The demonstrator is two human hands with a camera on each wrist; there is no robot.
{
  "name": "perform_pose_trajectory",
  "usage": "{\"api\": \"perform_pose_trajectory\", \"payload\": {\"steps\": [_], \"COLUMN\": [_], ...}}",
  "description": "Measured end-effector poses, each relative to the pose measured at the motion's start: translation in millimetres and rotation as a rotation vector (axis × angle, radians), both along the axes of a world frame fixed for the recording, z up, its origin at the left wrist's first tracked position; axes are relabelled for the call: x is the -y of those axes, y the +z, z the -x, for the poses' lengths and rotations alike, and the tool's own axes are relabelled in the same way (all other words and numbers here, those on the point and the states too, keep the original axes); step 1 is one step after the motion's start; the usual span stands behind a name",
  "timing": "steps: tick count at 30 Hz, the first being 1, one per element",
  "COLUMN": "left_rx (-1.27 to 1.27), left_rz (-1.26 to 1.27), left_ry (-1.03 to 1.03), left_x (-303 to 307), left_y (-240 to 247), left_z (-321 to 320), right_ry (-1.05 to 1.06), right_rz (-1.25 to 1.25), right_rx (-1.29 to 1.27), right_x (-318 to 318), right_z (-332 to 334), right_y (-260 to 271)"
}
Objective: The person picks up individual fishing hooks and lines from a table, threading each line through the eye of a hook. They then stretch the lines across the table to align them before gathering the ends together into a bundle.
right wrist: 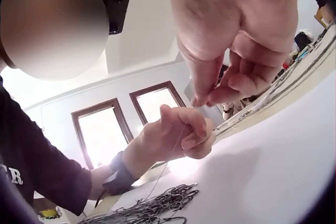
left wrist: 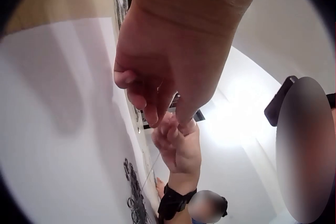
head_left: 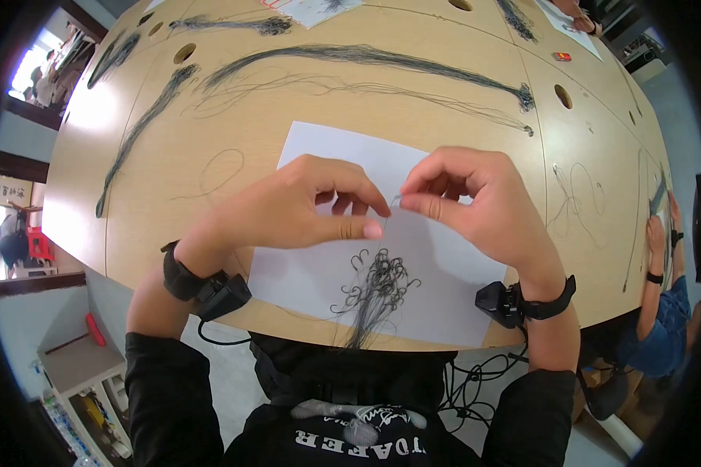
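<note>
My right hand (head_left: 479, 198) pinches a thin, pale line (head_left: 395, 201) between thumb and forefinger above the white paper (head_left: 304, 272). Facing it, my left hand (head_left: 292, 204) has thumb and forefinger slightly apart, the other fingers loosely bent. The line runs down past the left fingertips toward a bunch of dark hooks (head_left: 382, 276) on the paper, whose strands trail to the table's front edge. In the right wrist view the line (right wrist: 167, 167) passes by my left hand (right wrist: 170, 137) above the hooks (right wrist: 173, 198). What lies inside the right pinch is too small to tell.
Long bundles of dark line (head_left: 350, 53) stretch across the back of the wooden table (head_left: 171, 167), another bundle (head_left: 144, 128) lies at the left, and loose strands (head_left: 572, 194) at the right. A small red box (head_left: 562, 57) sits at the back right. Another person's arm (head_left: 656, 249) is at the right edge.
</note>
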State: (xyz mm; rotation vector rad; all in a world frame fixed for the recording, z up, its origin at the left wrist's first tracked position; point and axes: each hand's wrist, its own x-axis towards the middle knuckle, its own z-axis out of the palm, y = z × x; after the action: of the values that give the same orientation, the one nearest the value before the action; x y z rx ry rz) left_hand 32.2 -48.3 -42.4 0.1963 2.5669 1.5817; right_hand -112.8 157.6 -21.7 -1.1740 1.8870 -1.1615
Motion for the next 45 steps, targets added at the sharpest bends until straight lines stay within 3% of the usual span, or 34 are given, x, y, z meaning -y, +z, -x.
{"api": "perform_pose_trajectory", "payload": {"steps": [4,7,11,14,16,19,22,25,28,31,34,37,45], "left_rx": [0.168,0.155,0.091,-0.022,-0.142,-0.268,-0.332,-0.424,-0.425,-0.382,-0.379,-0.362,-0.384], "left_rz": [-0.212,-0.413,-0.484,-0.560,-0.382,0.266,0.584,0.699,0.698,0.617,0.594,0.606,0.577], "left_ry": [0.065,0.192,0.197,0.231,0.305,0.567,0.533,0.526,0.527,0.518,0.510,0.498,0.480], "left_x": [-9.3,-8.6,17.1,40.1,65.4,93.4,102.3,106.1,103.6,93.5,87.8,87.8,79.4], "left_y": [3.8,3.4,7.7,12.9,10.4,-7.7,-15.0,-19.9,-17.5,-16.6,-16.8,-16.7,-11.4], "left_z": [-4.5,-5.7,-5.0,-3.8,-2.5,3.6,8.5,12.4,15.7,18.7,17.9,17.5,12.0], "right_ry": [-0.099,-0.140,-0.256,-0.369,-0.459,-0.576,-0.641,-0.617,-0.599,-0.523,-0.350,-0.298,-0.290], "right_rz": [0.080,0.145,0.187,0.056,-0.047,-0.054,-0.079,-0.118,-0.149,-0.030,0.006,-0.103,-0.228], "right_rx": [-0.057,-0.058,-0.085,-0.122,-0.130,-0.196,-0.203,-0.217,-0.208,-0.338,-0.495,-0.588,-0.438], "right_x": [-2.6,-13.0,-33.5,-53.9,-67.8,-77.6,-76.4,-76.5,-75.1,-70.8,-59.3,-51.4,-52.4], "right_z": [6.5,19.3,49.2,92.9,121.1,141.8,145.2,148.0,144.5,142.4,120.0,104.4,111.1], "right_y": [-4.8,-1.4,9.3,5.0,-7.7,-29.7,-36.5,-39.4,-37.3,-38.8,-30.7,-27.3,-29.7]}}
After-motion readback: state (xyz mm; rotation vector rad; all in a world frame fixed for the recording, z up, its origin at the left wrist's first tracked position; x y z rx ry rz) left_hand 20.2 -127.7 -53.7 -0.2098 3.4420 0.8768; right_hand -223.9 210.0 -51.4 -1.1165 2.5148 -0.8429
